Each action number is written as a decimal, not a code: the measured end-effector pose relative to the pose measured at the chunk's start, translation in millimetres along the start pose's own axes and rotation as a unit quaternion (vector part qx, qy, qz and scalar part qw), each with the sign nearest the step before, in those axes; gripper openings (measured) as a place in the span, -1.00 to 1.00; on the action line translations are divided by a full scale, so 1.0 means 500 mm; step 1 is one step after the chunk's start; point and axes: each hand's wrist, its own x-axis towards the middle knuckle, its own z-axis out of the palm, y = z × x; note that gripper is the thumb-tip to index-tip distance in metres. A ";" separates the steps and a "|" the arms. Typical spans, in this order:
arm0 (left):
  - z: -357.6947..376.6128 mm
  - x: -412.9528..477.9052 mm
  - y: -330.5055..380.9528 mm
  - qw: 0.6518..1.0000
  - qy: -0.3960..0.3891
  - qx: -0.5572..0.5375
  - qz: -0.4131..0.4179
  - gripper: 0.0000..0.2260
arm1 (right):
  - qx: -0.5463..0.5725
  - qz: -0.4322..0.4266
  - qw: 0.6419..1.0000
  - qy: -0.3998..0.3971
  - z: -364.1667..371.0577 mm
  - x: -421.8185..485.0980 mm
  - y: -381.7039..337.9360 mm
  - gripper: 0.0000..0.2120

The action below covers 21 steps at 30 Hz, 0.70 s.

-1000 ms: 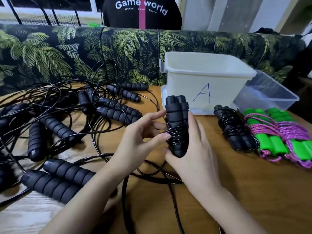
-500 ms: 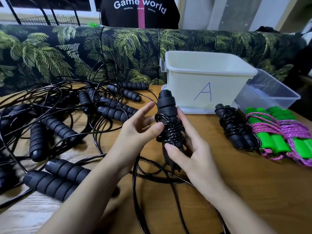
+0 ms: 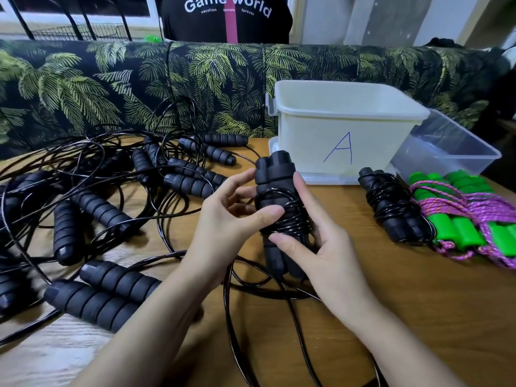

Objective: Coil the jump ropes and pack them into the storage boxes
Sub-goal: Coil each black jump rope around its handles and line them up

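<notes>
Two black foam handles of a jump rope (image 3: 275, 177) stand upright together above the table, with thin black cord wound round their middle. My left hand (image 3: 229, 219) pinches the cord against the handles with thumb and fingers. From the right, my right hand (image 3: 321, 247) grips the lower part of the bundle. The rest of the cord (image 3: 229, 303) trails in loops down to the table in front of me. A white box marked "A" (image 3: 371, 141) stands open just behind the bundle. A clear box (image 3: 458, 152) leans beside it at the right.
A wound black rope (image 3: 391, 208) and green-handled ropes with pink cord (image 3: 469, 219) lie at the right. Several loose black ropes (image 3: 92, 208) lie tangled over the left of the wooden table (image 3: 418, 317). A palm-print sofa back (image 3: 139, 88) runs behind, with a person in a black shirt (image 3: 226, 18).
The handle bundle has been turned back upright and the wound cord sits lower on it. Both hands have shifted their hold round the bundle.
</notes>
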 end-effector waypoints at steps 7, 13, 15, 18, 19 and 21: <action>-0.002 0.003 0.014 0.999 -0.012 0.011 0.030 -0.58 | 0.102 0.039 0.994 -0.031 -0.031 0.012 -0.015 -0.31; 0.005 -0.002 0.013 0.998 0.021 0.016 0.050 -0.54 | 0.063 0.034 0.997 -0.038 -0.023 0.007 -0.011 -0.35; 0.004 -0.003 0.009 0.997 0.044 0.030 0.051 -0.53 | -0.001 0.021 1.000 -0.008 -0.018 0.005 -0.003 -0.37; 0.007 -0.005 0.003 0.995 0.080 0.047 0.037 -0.48 | -0.120 -0.031 0.991 0.040 -0.011 0.002 0.001 -0.45; 0.006 -0.006 0.000 0.994 0.092 0.052 0.035 -0.47 | -0.144 -0.043 0.988 0.044 -0.008 0.000 0.002 -0.47; 0.004 -0.005 -0.005 0.991 0.111 0.063 0.039 -0.46 | -0.176 -0.049 0.983 0.029 -0.001 -0.003 0.001 -0.50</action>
